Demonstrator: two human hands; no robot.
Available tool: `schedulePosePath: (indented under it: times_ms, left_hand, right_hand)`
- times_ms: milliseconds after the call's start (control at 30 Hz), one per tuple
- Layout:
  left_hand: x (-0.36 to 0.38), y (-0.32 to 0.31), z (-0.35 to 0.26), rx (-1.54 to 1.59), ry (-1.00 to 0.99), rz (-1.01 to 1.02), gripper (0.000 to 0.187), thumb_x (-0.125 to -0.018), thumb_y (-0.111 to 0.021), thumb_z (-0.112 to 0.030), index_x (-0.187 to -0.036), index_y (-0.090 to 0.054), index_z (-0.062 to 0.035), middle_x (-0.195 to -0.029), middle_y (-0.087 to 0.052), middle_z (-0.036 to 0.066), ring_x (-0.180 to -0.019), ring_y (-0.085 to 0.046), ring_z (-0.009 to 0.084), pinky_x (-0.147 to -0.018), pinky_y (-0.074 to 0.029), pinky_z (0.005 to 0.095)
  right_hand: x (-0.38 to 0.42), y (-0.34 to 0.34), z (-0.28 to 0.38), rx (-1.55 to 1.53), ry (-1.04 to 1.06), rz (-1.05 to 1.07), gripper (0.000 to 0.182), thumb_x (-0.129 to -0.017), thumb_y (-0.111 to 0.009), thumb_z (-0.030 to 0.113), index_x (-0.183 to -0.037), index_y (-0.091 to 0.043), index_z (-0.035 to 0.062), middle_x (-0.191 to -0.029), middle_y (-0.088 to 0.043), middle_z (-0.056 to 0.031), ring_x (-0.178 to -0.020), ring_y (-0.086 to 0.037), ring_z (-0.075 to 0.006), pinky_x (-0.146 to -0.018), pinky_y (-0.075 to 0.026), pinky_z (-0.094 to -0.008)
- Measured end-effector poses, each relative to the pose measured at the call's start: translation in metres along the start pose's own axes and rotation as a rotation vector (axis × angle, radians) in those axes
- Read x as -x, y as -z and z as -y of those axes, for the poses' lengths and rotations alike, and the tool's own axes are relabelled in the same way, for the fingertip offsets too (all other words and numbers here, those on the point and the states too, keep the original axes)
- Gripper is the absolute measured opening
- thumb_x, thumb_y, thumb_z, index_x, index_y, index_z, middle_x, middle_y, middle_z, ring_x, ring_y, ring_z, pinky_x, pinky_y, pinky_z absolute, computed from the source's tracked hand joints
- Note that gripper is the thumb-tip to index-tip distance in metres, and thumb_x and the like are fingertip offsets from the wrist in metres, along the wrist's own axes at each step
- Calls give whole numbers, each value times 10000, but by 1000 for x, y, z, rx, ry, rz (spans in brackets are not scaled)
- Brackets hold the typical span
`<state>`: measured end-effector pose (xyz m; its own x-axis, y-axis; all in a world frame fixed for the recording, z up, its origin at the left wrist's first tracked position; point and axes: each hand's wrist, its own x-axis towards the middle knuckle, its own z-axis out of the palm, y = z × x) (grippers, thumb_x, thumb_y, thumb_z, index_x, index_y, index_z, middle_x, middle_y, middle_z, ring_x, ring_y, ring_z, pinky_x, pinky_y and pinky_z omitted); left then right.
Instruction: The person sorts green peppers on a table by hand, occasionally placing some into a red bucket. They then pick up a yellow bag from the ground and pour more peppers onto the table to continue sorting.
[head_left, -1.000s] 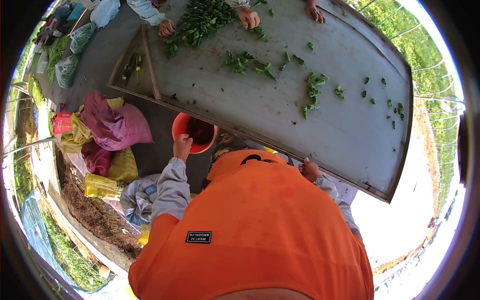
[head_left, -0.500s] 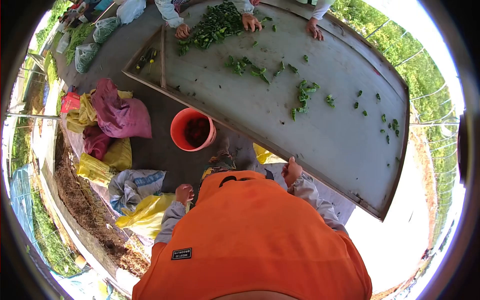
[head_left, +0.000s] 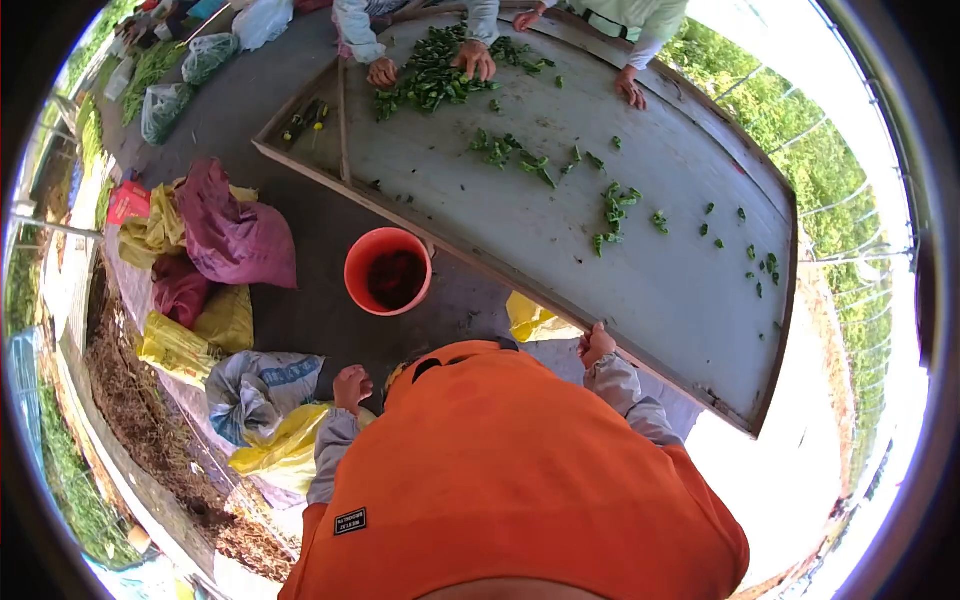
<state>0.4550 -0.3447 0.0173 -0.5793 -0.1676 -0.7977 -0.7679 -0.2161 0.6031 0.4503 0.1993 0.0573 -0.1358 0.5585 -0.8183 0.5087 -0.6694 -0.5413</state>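
Observation:
My left hand (head_left: 352,388) hangs beside my orange top, fingers loosely curled, with nothing visible in them. Below it lies a yellow sack (head_left: 285,445). My right hand (head_left: 597,345) is closed at the near wooden rim (head_left: 535,292) of a large grey table, the thumb up against the edge. Across the grey tabletop (head_left: 560,215), small bunches of green leaves (head_left: 615,212) lie scattered. A bigger heap of leaves (head_left: 432,75) sits at the far left, under another person's two hands. Left of my right hand, an orange-red bucket (head_left: 388,240) with dark contents stands on the floor.
A second person's hand (head_left: 631,88) rests on the table's far side. Pink sacks (head_left: 235,230), a yellow sack (head_left: 180,345) and a white-blue sack (head_left: 262,385) lie on the left. Bags of greens (head_left: 165,110) stand farther back. Knives (head_left: 303,120) lie in the table's corner compartment.
The view has shifted slightly. My left hand has moved a little left and its fingers have loosened somewhat. My right hand stays at the rim. The other person's hands have shifted over the leaf heap.

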Motion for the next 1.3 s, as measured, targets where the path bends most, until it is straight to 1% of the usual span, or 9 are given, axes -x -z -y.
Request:
schedulePosePath:
  times_ms: [133,367,533,733,933,1000,1067,1167,1300]
  left_hand:
    - [1,57,23,67,56,-200,132,-827,-550,-161,-925,-591,-82,-722,-579,38,-550,-571,143,-456,-487,290]
    - [8,125,95,396,147,-389,106,-820,-536,-169,-787,-570,-74,-634,-559,35,-492,-554,147,-426,-473,280]
    - [54,103,148,725,148,-570,215,-809,-539,-143,-1001,-585,-58,-698,-566,22,-524,-560,137,-454,-465,271]
    - [121,1,231,1032,300,-766,241,-824,-538,-148,-1042,-561,-47,-718,-566,46,-553,-568,155,-466,-470,282]
    - [168,-165,285,1433,361,-929,279,-821,-516,-89,-1095,-544,-43,-723,-536,55,-527,-515,129,-431,-449,287]
    - [174,-234,303,1536,331,-826,241,-823,-540,-136,-1033,-589,-30,-748,-600,63,-575,-580,173,-506,-488,289]
    - [170,-312,335,1207,161,-849,232,-818,-557,-146,-1004,-618,-22,-781,-624,77,-596,-591,173,-528,-494,282]
    - [144,-369,386,918,258,-776,228,-819,-571,-164,-985,-638,-24,-798,-641,77,-606,-592,164,-541,-489,280]
    - [170,-364,328,1393,330,-844,226,-825,-563,-176,-998,-630,-46,-757,-626,49,-584,-573,148,-533,-471,280]
  right_hand:
    - [-17,-2,8,110,-153,-13,456,-924,-386,510,-707,-487,123,-542,-459,17,-442,-429,-126,-386,-330,-266]
    - [17,-86,7,667,29,296,346,-903,-458,386,-803,-540,65,-620,-526,-33,-498,-491,-119,-424,-381,-285]
    - [63,-180,-7,1287,351,712,286,-893,-489,304,-847,-550,28,-653,-547,-57,-516,-510,-123,-437,-397,-289]
    - [145,-287,2,1628,527,971,199,-879,-523,173,-886,-539,-26,-688,-573,-83,-531,-525,-135,-457,-408,-266]
    - [102,-325,7,2068,1045,1297,224,-867,-528,175,-948,-558,-32,-729,-600,-101,-568,-575,-168,-509,-454,-287]
    - [99,-330,3,2233,1125,1447,253,-847,-533,197,-963,-567,-26,-755,-606,-108,-580,-588,-186,-545,-470,-312]
    - [102,-329,4,2386,1122,1508,277,-829,-542,213,-968,-582,-23,-815,-615,-138,-672,-601,-230,-626,-478,-345]
    - [107,-333,-10,2493,1085,1525,302,-813,-556,233,-963,-605,-24,-908,-628,-187,-844,-612,-300,-754,-478,-382]
    - [84,-345,-14,2516,1191,1665,309,-811,-548,250,-958,-596,-17,-899,-624,-168,-825,-612,-289,-728,-481,-377]
